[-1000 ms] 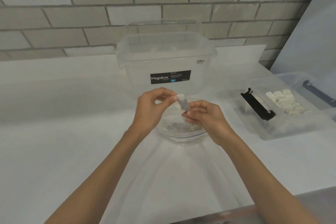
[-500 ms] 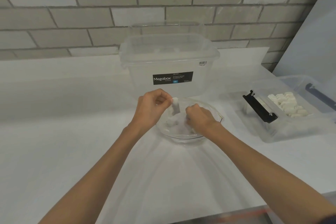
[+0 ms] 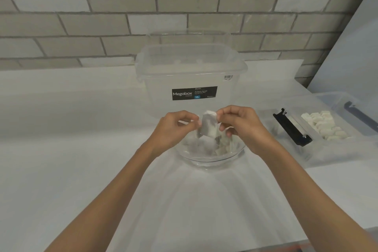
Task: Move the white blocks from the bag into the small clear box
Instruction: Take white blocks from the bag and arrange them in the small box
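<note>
Pinched upright just above bowl [image 3: 212, 161]: bag [image 3: 208, 127], top corners between fingertips of left hand [image 3: 173, 129] and right hand [image 3: 243, 127]. Right of bowl, nearer right hand: small clear box [image 3: 327, 153], white blocks [image 3: 323, 127] inside.

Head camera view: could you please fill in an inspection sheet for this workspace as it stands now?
Surface: white table, carrying everything below.
Job's things: small bag held above the glass bowl, which holds what look like more bags; white blocks lie in the small clear box at the right.
Clutter: large lidded Megabox behind the glass bowl; black latch on the small clear box.
Grips: left hand and right hand both pinch the small bag.
Cables: nothing seen.
Surroundings: brick wall behind; grey panel at the right.
</note>
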### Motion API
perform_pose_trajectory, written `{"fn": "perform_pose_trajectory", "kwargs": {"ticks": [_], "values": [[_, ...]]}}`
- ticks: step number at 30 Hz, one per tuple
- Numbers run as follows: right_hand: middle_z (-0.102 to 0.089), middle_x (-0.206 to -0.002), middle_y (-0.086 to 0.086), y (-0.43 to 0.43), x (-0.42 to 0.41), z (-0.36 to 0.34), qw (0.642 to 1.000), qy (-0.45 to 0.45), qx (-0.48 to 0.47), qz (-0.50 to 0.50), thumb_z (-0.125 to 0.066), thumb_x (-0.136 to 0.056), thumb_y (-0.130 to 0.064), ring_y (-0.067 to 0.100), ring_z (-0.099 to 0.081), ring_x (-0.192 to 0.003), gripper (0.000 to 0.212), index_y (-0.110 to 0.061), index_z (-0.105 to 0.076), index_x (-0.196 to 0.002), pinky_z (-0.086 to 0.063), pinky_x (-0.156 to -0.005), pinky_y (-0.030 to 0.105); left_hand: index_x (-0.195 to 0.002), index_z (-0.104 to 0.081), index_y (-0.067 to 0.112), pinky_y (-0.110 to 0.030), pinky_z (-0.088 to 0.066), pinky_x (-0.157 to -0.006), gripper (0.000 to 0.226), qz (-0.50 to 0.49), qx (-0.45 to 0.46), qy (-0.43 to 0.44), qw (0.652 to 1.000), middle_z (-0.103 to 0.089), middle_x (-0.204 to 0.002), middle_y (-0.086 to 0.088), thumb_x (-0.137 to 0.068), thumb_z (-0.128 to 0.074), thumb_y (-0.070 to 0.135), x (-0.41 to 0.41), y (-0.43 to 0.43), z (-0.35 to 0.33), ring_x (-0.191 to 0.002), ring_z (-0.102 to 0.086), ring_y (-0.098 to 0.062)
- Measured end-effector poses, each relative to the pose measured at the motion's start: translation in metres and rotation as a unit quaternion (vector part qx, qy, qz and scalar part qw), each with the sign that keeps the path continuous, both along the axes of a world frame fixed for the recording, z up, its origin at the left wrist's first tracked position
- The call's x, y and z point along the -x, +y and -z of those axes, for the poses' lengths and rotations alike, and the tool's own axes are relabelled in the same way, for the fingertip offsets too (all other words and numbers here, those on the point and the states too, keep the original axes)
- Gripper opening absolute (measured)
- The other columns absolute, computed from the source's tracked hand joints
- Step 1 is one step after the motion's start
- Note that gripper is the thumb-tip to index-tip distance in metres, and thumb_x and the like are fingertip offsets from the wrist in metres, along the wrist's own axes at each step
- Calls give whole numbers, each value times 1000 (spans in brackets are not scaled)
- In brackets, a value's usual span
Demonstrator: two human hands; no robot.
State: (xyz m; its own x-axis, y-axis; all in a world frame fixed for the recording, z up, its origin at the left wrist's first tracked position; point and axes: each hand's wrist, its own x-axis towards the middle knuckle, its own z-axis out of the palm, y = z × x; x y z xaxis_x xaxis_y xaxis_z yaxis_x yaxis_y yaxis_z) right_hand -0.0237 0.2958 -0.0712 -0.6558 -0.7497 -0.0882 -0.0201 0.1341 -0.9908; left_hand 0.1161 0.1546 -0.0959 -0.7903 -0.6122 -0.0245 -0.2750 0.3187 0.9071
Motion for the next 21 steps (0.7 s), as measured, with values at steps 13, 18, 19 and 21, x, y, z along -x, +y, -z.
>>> {"fn": "perform_pose_trajectory", "kwargs": {"ticks": [13,18,19,21], "values": [[-72,-86,-8,18,12,-24,973,230,15,-12,-67,-88,-20,4,-60,-67,10,-23,-74,-95,-45,-61,14,-84,-76,20,-6,-44,-72,6,11,103,72,992,-74,-80,11,-82,-75,26,16,25,-17,-76,-64,3],[-73,-80,-8,26,21,-41,936,349,-25,-38,-72,-84,-20,-3,-59,-66,4,-21,-75,-86,-41,-64,5,-83,-76,23,-3,-40,-71,4,21,121,86,989,-73,-78,14,-82,-75,27,25,35,-29,-74,-63,6],[-72,-78,-8,28,24,-45,935,353,-20,-37,-73,-84,-19,-2,-59,-64,5,-20,-76,-87,-42,-64,6,-84,-76,24,-4,-41,-72,4,26,121,87,989,-73,-79,14,-82,-76,28,28,37,-31,-75,-63,4],[-72,-75,-5,37,33,-54,932,360,-10,-30,-73,-83,-17,1,-59,-60,8,-19,-76,-89,-43,-61,7,-85,-76,27,-10,-45,-75,4,30,118,91,988,-73,-82,15,-81,-76,30,36,40,-36,-79,-65,0]]}}
